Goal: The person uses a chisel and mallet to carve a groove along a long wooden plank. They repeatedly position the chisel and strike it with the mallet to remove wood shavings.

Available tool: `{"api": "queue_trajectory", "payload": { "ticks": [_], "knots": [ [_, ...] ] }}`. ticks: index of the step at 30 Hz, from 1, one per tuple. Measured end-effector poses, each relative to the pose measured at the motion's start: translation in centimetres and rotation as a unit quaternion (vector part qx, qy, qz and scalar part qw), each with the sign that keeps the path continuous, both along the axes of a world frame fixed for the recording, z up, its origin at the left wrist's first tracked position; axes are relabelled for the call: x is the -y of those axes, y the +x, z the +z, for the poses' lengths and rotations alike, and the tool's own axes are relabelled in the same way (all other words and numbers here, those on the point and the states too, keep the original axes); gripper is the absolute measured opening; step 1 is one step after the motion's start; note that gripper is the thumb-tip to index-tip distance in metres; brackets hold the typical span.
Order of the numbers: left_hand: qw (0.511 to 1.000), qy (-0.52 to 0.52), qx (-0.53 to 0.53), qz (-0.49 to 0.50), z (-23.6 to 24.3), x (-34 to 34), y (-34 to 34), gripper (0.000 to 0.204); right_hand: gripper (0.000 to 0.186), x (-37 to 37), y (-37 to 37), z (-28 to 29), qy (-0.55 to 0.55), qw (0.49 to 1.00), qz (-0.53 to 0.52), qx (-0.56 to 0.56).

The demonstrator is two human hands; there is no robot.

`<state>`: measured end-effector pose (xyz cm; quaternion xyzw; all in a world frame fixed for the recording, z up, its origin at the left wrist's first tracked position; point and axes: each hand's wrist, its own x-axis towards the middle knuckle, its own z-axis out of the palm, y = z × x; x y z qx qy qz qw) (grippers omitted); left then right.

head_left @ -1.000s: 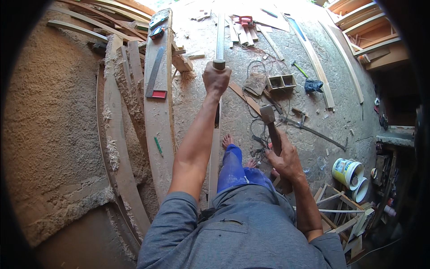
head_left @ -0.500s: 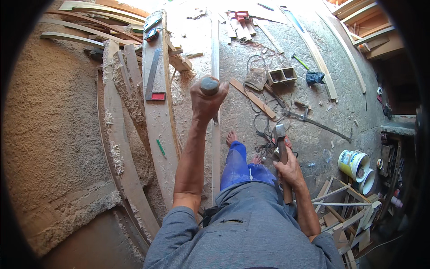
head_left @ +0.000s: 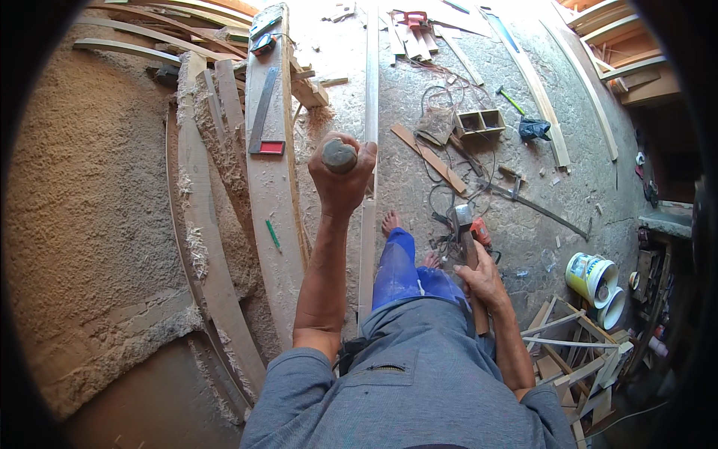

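My left hand point(head_left: 338, 181) is closed around an upright tool, seen mainly as the round end of its handle point(head_left: 339, 155), above a long, narrow pale board point(head_left: 367, 254); its lower part is hidden by the hand. My right hand point(head_left: 482, 278) grips the wooden handle of a hammer point(head_left: 464, 218), its metal head upward, beside my right leg. Left of the board lies a wide plank point(head_left: 269, 194) bearing a square with a red stock point(head_left: 267, 147), a tape measure point(head_left: 263, 46) and a green pencil point(head_left: 271, 233).
Shaving-covered timber point(head_left: 198, 194) lies left. On the floor around my bare feet are cords, a red power tool point(head_left: 477, 229), a divided wooden box point(head_left: 479, 122) and a long clamp point(head_left: 553, 212). Buckets point(head_left: 587, 280) and scrap frames point(head_left: 583, 359) stand lower right; stacked wood point(head_left: 613, 37) upper right.
My left hand has come back toward my body, so the handle now shows end-on. My right hand with the hammer has moved slightly down and right, then stayed nearly in place.
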<state>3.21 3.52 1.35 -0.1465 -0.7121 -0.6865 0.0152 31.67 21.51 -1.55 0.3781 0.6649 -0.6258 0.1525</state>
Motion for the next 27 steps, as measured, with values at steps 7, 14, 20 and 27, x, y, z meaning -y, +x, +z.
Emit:
{"api": "queue_trajectory", "payload": {
  "ticks": [7, 14, 20, 27],
  "knots": [
    [0.997, -0.045, -0.061, -0.007, -1.9, 0.4, -1.1, 0.019, 0.075, 0.1, -0.8, 0.2, 0.02, 0.999, 0.028, 0.01],
    [0.998, -0.052, -0.021, -0.03, -1.5, -0.7, -1.5, 0.019, 0.073, 0.0, -1.6, 0.9, 0.029, 0.999, 0.028, 0.01],
    [0.996, -0.059, -0.001, -0.06, -2.3, -2.4, -3.4, 0.022, 0.076, -1.8, -6.6, 4.8, 0.183, 0.95, 0.129, -0.219],
    [0.989, -0.125, -0.078, 0.018, -2.3, -2.9, -2.3, 0.019, 0.071, -0.5, -16.4, 18.2, 0.325, 0.82, 0.114, -0.456]
  ]
}}
